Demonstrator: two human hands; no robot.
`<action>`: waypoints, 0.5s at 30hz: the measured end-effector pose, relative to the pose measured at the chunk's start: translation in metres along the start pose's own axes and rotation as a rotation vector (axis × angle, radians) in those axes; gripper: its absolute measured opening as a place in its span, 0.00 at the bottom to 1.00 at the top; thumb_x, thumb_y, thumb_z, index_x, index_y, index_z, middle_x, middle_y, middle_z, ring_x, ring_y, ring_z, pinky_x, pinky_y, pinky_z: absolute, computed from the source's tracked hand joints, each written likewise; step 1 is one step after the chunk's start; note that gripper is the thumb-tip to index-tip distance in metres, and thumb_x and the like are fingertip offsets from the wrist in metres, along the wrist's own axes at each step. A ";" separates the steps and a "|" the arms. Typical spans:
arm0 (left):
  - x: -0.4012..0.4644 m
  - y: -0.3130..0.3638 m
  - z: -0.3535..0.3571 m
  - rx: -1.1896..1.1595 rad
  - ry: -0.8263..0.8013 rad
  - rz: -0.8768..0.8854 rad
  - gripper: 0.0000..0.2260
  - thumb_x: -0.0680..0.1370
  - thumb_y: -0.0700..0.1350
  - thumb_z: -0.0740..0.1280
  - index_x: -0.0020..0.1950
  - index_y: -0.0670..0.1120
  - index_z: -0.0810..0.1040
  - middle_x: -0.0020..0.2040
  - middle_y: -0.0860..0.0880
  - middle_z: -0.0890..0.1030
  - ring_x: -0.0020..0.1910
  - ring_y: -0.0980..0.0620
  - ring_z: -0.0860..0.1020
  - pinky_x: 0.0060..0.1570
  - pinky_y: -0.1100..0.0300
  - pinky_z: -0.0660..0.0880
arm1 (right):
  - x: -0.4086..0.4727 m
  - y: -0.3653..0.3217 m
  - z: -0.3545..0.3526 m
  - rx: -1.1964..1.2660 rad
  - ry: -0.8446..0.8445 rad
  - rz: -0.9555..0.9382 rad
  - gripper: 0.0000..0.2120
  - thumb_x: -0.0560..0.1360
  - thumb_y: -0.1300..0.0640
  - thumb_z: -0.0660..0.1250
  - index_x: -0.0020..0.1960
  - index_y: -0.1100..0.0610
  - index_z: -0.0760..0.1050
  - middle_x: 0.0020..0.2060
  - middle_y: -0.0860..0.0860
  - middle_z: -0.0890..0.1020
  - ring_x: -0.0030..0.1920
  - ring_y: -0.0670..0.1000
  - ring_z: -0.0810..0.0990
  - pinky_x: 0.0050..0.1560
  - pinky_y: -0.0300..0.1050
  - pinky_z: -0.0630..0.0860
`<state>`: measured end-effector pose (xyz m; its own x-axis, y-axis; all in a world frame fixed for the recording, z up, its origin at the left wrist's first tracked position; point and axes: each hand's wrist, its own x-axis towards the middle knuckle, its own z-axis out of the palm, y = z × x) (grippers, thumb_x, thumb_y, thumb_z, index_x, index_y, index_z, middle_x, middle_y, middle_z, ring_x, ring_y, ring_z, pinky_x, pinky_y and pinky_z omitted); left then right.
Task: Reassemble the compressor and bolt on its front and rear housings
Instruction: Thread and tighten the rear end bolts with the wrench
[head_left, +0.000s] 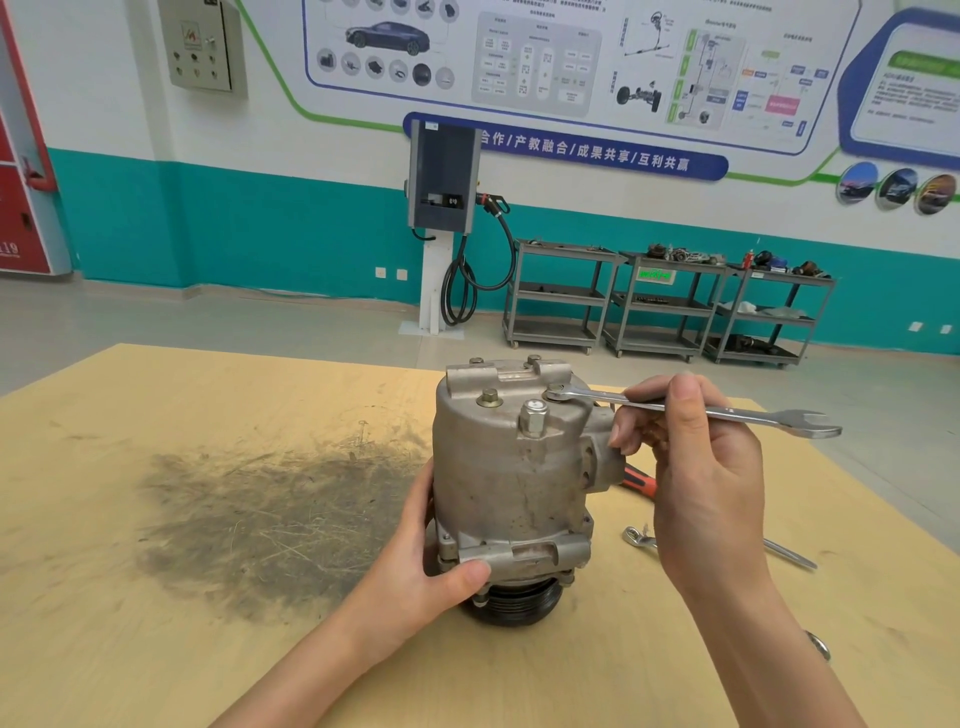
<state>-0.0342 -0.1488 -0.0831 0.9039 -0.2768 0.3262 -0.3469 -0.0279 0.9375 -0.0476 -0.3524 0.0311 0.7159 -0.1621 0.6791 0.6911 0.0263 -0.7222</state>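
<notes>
Your left hand (415, 566) grips the upright compressor (511, 483) low down, while your right hand (696, 467) pinches the wrench (696, 413) seated on a top bolt (555, 391).

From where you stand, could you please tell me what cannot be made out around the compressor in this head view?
- Bolt under the wrench ring: covered by the ring, so how far it is screwed in is unclear.
- Orange-handled tool: mostly behind the compressor and right hand.
- Second wrench on the table: its middle is behind the right hand.
- Pulley underside: faces the table.
</notes>
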 end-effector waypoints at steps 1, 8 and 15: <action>0.000 0.000 0.000 0.000 0.002 -0.001 0.54 0.63 0.71 0.74 0.79 0.57 0.49 0.72 0.66 0.67 0.73 0.61 0.66 0.70 0.62 0.67 | 0.002 -0.001 0.001 0.000 0.005 0.005 0.16 0.79 0.48 0.56 0.43 0.56 0.76 0.30 0.51 0.78 0.35 0.48 0.76 0.37 0.39 0.73; -0.001 0.002 0.001 -0.027 0.001 -0.003 0.54 0.62 0.73 0.73 0.78 0.59 0.47 0.69 0.73 0.66 0.72 0.67 0.66 0.65 0.71 0.66 | 0.028 -0.015 -0.002 0.013 0.027 -0.116 0.15 0.83 0.50 0.55 0.44 0.54 0.76 0.31 0.49 0.80 0.36 0.49 0.78 0.39 0.39 0.74; -0.003 0.004 0.015 -0.050 0.097 -0.044 0.53 0.57 0.70 0.77 0.72 0.69 0.48 0.64 0.76 0.69 0.67 0.70 0.70 0.58 0.76 0.68 | 0.087 0.012 0.015 -0.024 -0.233 0.227 0.19 0.80 0.43 0.50 0.49 0.55 0.71 0.48 0.51 0.86 0.52 0.51 0.84 0.53 0.46 0.74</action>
<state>-0.0427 -0.1627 -0.0820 0.9387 -0.1821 0.2928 -0.2958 0.0111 0.9552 0.0246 -0.3510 0.0833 0.8566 0.0758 0.5104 0.5110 0.0125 -0.8595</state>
